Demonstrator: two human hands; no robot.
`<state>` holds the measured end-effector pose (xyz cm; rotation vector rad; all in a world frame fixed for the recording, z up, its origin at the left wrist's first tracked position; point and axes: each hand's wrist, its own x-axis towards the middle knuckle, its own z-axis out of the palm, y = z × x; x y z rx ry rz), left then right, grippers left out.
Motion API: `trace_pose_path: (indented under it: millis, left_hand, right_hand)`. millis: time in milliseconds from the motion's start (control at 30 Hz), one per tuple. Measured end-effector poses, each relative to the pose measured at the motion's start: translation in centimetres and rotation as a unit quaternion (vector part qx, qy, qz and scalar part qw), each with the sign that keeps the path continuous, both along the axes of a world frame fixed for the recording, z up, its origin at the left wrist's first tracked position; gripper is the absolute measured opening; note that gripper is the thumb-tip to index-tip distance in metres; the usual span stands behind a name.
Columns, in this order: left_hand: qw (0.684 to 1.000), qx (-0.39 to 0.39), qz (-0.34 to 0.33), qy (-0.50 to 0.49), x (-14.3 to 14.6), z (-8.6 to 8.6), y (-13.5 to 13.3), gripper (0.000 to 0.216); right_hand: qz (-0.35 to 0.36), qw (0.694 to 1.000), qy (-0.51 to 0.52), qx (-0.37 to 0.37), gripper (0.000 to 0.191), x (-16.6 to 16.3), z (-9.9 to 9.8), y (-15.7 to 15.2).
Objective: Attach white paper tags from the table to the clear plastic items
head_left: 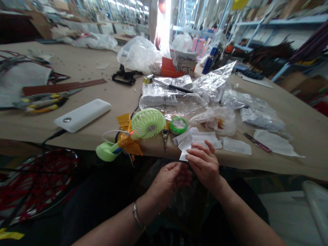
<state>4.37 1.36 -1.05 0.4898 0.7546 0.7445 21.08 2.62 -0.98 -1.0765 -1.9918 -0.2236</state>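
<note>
My left hand point(169, 179) and my right hand point(203, 164) meet just below the table's front edge, over my dark lap. The right hand's fingers pinch a small white paper label point(185, 154) that hangs off the edge. The left hand curls beside it with fingertips toward the same spot; what it holds is hidden. More white labels point(202, 138) lie fanned on the table just above my hands. Clear plastic point(187, 201) sits in my lap under the hands.
A green mini fan point(147, 123) taped with yellow tape stands left of the labels, beside a small screwdriver point(165, 136) and a green tape roll point(178, 125). A white power bank point(83, 114), pliers point(42, 102), a hammer point(166, 84) and plastic bags point(212, 82) lie farther back.
</note>
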Motion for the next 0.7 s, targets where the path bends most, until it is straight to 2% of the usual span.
trace_pose_path:
  millis: [167,300,367,467,567,700]
  left_hand:
    - [0.99,-0.072,0.041,-0.114,1.2,1.2,0.7,0.024]
    - [0.993,-0.066,0.06,-0.082,1.9,1.4,0.9,0.011]
    - [0.996,-0.061,0.056,-0.041,2.1,1.5,0.8,0.01]
    - [0.997,-0.057,0.037,0.035,2.1,1.5,0.6,0.012]
    - [0.994,-0.056,0.031,0.089,2.0,1.4,0.4,0.012]
    - [0.992,-0.055,0.022,0.114,2.1,1.0,0.3,0.011]
  right_hand:
    - [0.088,0.996,-0.02,-0.023,0.013,0.1,0.5,-1.7]
    - [0.11,0.992,-0.05,-0.043,0.014,0.2,0.7,-3.2]
    - [0.081,0.994,-0.053,-0.047,0.018,0.7,0.8,-3.2]
    - [-0.049,0.995,-0.065,-0.05,0.026,2.1,0.8,-2.3]
    - [-0.154,0.979,-0.118,-0.059,0.025,3.5,0.6,-1.5]
    - [-0.166,0.976,-0.134,-0.041,0.02,4.2,0.1,-1.2]
